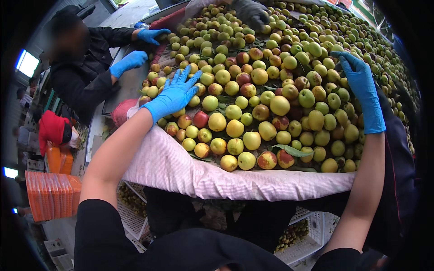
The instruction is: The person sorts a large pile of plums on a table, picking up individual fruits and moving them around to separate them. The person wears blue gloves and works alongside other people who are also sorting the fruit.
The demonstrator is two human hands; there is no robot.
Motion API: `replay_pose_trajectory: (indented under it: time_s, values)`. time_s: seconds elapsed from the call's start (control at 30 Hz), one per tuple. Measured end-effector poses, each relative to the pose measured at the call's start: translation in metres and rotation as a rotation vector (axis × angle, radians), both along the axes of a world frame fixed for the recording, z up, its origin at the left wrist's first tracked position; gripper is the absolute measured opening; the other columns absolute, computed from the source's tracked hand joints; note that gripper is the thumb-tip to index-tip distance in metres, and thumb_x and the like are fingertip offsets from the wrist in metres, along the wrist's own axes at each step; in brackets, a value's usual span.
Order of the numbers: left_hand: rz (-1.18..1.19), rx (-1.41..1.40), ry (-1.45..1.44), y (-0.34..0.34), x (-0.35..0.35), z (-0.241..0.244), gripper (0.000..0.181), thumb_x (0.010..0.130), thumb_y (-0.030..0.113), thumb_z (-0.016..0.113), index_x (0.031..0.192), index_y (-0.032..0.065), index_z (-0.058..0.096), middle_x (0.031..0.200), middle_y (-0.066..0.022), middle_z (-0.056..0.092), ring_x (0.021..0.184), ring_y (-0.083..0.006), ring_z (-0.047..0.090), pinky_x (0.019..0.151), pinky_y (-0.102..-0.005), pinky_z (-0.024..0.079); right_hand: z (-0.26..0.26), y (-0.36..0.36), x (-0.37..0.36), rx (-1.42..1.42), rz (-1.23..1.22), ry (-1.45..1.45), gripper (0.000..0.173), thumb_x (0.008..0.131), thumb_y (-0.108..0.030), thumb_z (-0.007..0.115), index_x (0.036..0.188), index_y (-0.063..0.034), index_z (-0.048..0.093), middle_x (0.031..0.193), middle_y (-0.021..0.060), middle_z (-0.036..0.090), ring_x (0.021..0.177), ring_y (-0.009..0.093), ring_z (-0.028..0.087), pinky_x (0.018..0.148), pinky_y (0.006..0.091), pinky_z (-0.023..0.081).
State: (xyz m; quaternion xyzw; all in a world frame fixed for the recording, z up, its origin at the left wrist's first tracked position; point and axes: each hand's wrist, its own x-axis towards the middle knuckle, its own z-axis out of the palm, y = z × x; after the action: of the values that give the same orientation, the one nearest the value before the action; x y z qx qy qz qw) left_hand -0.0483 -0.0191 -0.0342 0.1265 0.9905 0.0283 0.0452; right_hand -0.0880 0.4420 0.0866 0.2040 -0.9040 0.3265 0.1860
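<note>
Green, yellow and reddish jujube-like fruits (pixel 252 140) cover a table in front of me, with a few loose leaves (pixel 293 150) among them. At the left part of the fruit, my left hand (pixel 176 94) lies palm down in a blue glove, fingers spread over the fruits and holding none that I can see. Over the right side is my right hand (pixel 356 71), also blue-gloved, its fingers bent towards the fruits. Whether it holds one is hidden. Pink striped cloth (pixel 217 184) wraps the table's near edge, below both forearms.
A co-worker in dark clothes and blue gloves (pixel 130 62) stands at the left. Another person's grey-gloved hand (pixel 252 13) reaches in at the top. White plastic crates (pixel 313 237) with fruit stand under the near edge; stacked orange crates (pixel 52 196) are at the left.
</note>
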Motion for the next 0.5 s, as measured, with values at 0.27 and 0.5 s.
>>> replay_pose_trajectory:
  time_s: [0.27, 0.5]
  values:
    - [-0.487, 0.032, -0.195, 0.049, 0.059, 0.037, 0.069, 0.091, 0.045, 0.036, 0.144, 0.0121, 0.006, 0.148, -0.0194, -0.003, 0.137, -0.0358, -0.002, 0.106, -0.0556, 0.0, 0.012, -0.022, 0.019, 0.024, -0.003, -0.034, 0.02, 0.09, -0.012, 0.053, 0.105, -0.0081, 0.065, 0.086, 0.0015, 0.066, 0.076, 0.005, 0.056, 0.069, 0.022, 0.048]
    - [-0.564, 0.01, -0.065, 0.091, 0.037, 0.036, 0.062, 0.092, 0.039, 0.032, 0.144, 0.0174, 0.007, 0.149, -0.0143, 0.001, 0.137, -0.0346, 0.004, 0.105, -0.0593, 0.0, 0.015, -0.024, 0.022, 0.058, -0.038, -0.047, 0.02, 0.09, -0.014, 0.053, 0.104, -0.0092, 0.065, 0.085, 0.004, 0.067, 0.073, 0.005, 0.056, 0.066, 0.0224, 0.048]
